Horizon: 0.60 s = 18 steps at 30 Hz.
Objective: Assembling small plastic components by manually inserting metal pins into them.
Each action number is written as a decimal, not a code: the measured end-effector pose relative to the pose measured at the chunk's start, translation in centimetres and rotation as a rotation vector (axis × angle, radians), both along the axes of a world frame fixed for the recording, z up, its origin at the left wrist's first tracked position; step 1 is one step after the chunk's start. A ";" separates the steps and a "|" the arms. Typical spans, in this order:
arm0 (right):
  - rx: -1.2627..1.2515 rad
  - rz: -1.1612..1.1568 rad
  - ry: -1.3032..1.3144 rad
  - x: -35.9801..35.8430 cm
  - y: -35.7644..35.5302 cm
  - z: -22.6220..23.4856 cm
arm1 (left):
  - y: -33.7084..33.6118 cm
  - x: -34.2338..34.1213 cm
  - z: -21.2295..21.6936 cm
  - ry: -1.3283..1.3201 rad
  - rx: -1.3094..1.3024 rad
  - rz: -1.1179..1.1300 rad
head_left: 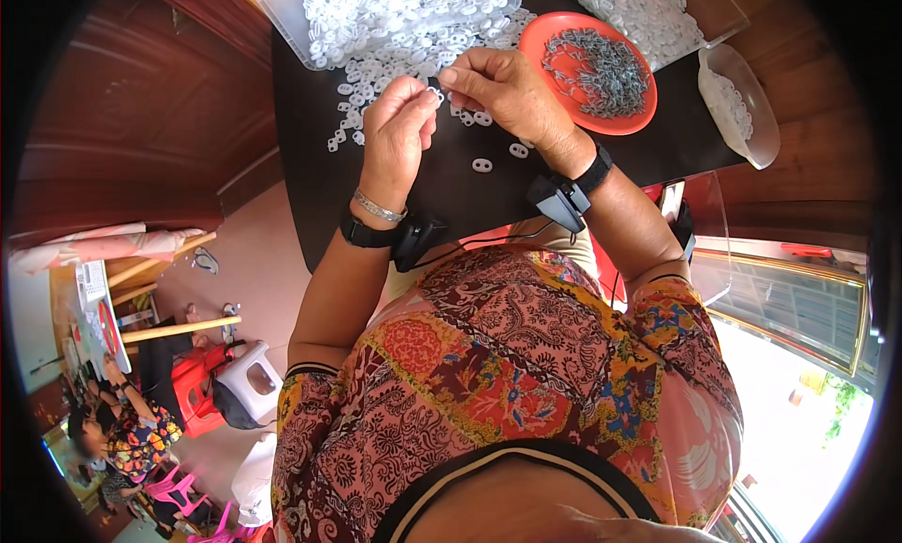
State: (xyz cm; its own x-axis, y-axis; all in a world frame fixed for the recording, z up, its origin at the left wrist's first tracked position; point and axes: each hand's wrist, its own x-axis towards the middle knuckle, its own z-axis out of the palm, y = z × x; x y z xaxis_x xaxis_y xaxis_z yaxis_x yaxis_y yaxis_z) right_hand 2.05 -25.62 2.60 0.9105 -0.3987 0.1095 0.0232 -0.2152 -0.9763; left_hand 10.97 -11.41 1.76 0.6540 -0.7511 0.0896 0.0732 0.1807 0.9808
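My left hand [398, 130] is closed in a pinch on a small white two-hole plastic piece [436, 94], which pokes out past the fingertips. Close beside it, my right hand [507, 94] has its thumb and forefinger pressed together; whatever they hold is too small to make out. Both hands are just above the dark table, at the near edge of a spread of similar white pieces [376, 71]. Right of my right hand, a round orange-red plate [532, 41] bears a heap of small grey metal bits [611, 78]. A few white pieces [482, 165] lie apart, nearer to me.
A clear bin [282, 22] heaped with white pieces stands at the far left of the dark table [315, 181]. Another clear container [723, 22] of white pieces is at the far right. Near it lies a translucent scoop [759, 139]. Another person [141, 435] is at lower left, by stools.
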 end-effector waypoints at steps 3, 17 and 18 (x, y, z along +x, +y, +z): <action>-0.049 0.024 0.008 -0.1 0.1 0.2 | 0.1 0.0 0.0 -0.020 0.014 -0.003; -0.241 -0.062 -0.052 0.0 1.7 0.0 | 0.1 -0.1 -0.4 0.015 0.001 0.037; -0.275 -0.057 -0.058 -0.1 1.7 0.2 | 0.2 0.1 -0.3 0.015 0.000 0.018</action>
State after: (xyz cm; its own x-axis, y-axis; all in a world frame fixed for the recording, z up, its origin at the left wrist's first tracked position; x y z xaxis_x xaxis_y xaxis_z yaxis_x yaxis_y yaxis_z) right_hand 1.96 -23.90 2.81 0.8765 -0.3976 0.2715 0.0570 -0.4743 -0.8785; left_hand 11.05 -11.20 1.45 0.6691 -0.7389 0.0795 0.0850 0.1824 0.9795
